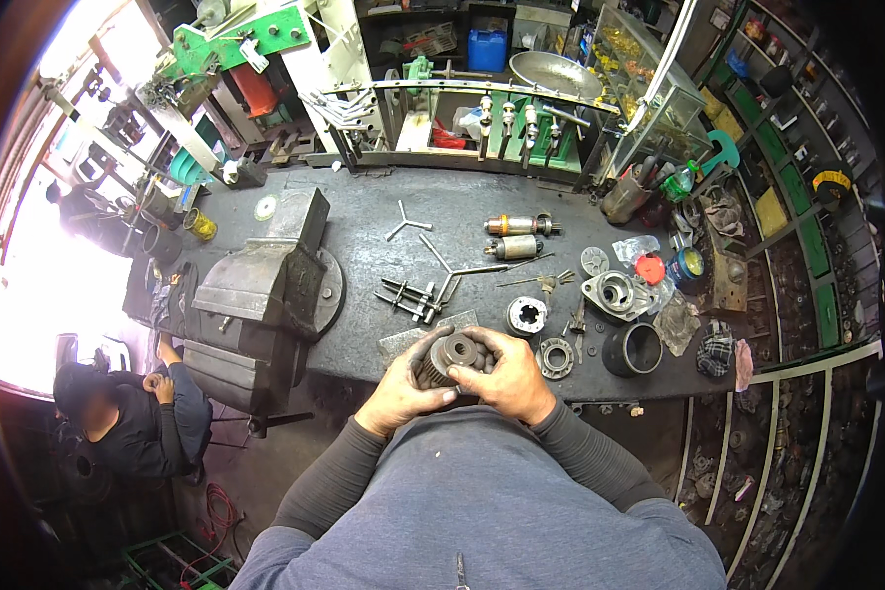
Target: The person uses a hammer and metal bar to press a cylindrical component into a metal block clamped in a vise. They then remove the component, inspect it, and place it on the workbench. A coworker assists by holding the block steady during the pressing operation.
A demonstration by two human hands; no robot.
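My left hand [403, 391] and my right hand [513, 382] are both closed around a dark steel gear part [454, 354] with a round hub and central hole, held at the bench's near edge. Under and behind it lies a flat metal plate [399, 344]. Beyond are a black puller [408, 300] and two Y-shaped wrenches [448, 272]. To the right sit a slotted housing [526, 316], a flanged ring [556, 360], a larger flanged housing [617, 293] and a black cylinder [630, 350].
The dark steel bench [364, 206] carries a big vise [261, 305] on the left, two starter-motor cylinders [516, 236], cans and rags. A seated person [128, 423] in dark clothes is at the lower left. Shelves of parts [777, 452] line the right, and a red hose [221, 516] lies on the floor.
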